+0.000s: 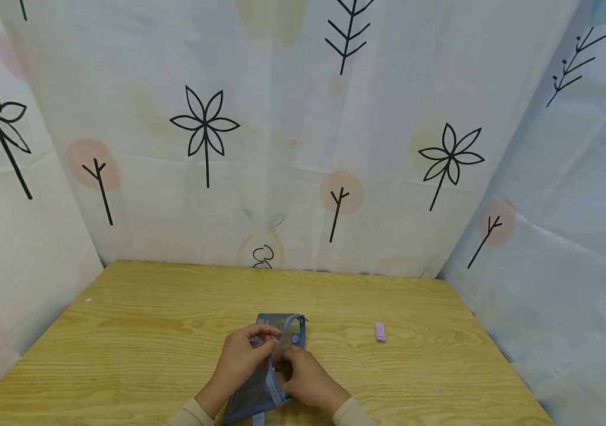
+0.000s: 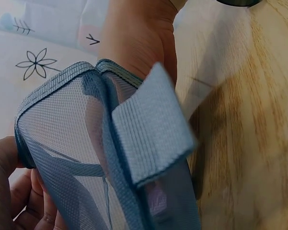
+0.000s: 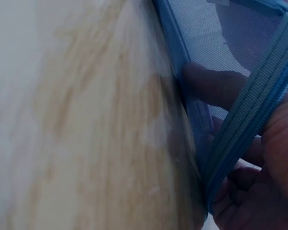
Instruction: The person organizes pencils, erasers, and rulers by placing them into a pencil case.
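Observation:
A blue mesh zipper pouch (image 1: 252, 393) stands tilted over the table between both hands, its zipped edge parted. My left hand (image 1: 244, 352) pinches the upper side of the pouch's opening; in the left wrist view its fingers (image 2: 31, 201) curl behind the mesh. My right hand (image 1: 308, 376) reaches in at the opening from the right. In the right wrist view, one of its digits (image 3: 216, 86) passes under the blue zipper band (image 3: 252, 115), the others curled below it. Through the mesh a small purple piece (image 2: 157, 199) shows. A light blue fabric tab (image 2: 153, 129) sticks out from the pouch's end.
On the wooden table (image 1: 148, 331), a small purple block (image 1: 379, 332) lies right of the pouch. A tiny pale scrap (image 1: 88, 300) is near the far left edge. Patterned cloth walls (image 1: 281, 118) enclose the table at the back and both sides.

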Motion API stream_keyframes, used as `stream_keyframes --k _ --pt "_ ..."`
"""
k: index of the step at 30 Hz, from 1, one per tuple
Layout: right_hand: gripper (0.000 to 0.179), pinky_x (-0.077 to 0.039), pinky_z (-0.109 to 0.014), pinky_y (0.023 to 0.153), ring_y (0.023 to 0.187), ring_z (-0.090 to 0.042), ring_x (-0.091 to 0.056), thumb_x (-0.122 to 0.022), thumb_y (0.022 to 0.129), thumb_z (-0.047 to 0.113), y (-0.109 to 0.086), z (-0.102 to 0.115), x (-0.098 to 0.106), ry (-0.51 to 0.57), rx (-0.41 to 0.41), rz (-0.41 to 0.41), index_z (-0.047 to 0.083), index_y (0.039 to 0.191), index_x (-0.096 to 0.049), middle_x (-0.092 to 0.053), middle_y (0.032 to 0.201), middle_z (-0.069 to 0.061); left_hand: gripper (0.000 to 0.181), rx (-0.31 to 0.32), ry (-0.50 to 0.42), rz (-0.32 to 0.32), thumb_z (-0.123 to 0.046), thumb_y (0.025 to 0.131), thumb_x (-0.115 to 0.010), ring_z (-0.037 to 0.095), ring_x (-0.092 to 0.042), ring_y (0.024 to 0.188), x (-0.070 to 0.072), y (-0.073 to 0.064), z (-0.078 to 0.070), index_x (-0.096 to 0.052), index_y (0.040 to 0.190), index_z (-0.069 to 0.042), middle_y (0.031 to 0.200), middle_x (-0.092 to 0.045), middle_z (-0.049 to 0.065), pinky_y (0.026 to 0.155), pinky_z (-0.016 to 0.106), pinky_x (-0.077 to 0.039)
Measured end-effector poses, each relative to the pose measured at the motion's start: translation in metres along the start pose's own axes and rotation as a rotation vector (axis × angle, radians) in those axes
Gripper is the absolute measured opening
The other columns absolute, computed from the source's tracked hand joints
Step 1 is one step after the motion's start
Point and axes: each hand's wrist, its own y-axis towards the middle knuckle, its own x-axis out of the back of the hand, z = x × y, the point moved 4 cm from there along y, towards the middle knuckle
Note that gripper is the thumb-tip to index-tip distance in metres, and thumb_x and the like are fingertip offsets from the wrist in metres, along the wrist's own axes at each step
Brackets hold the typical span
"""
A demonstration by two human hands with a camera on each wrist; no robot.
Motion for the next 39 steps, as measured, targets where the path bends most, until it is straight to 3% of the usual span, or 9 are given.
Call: stream_keyframes --k 18,22,28,39 --pt "0.041 -0.049 -0.020 0.077 0.086 -0.002 -0.054 -0.073 0.068 -0.006 0.000 -0.003 0.000 0.075 -0.019 0.022 0.006 0.106 -0.071 -0.063 0.096 0.007 0.015 0.014 -0.007 -0.002 -0.004 0.085 -0.068 0.009 -0.053 0.046 0.000 0.000 -0.001 -0.073 0.099 -0.002 0.078 -0.062 0.004 0.044 0.025 -0.050" --pt "0.032 -0.050 -0.019 0.074 0.084 -0.002 -0.055 -0.073 0.076 0.001 0.001 -0.003 0.003 0.125 -0.006 0.022 0.007 0.107 -0.072 -0.064 0.097 0.007 0.017 0.029 -0.016 0.001 -0.005 0.086 -0.068 0.011 -0.053 0.045 0.001 0.000 -0.002 -0.072 0.101 -0.001 0.077 -0.062 0.004 0.044 0.027 -0.050" --pt "0.030 -0.051 -0.021 0.068 0.078 -0.004 -0.057 -0.076 0.086 0.021 -0.001 -0.006 0.020 0.224 -0.018 -0.017 0.008 0.112 -0.071 -0.065 0.097 -0.002 0.017 0.034 -0.018 0.006 -0.006 0.086 -0.067 0.012 -0.054 0.046 0.001 0.001 -0.002 -0.072 0.102 -0.001 0.077 -0.062 0.005 0.045 0.028 -0.050" --pt "0.037 -0.050 -0.025 0.067 0.085 -0.015 -0.058 -0.071 0.090 0.027 -0.008 -0.028 0.067 0.177 -0.096 -0.160 0.005 0.120 -0.067 -0.062 0.098 -0.003 0.014 0.025 -0.006 -0.040 -0.005 0.084 -0.070 0.013 -0.057 0.049 0.002 0.005 0.002 -0.074 0.097 -0.005 0.077 -0.063 0.005 0.046 0.027 -0.052"
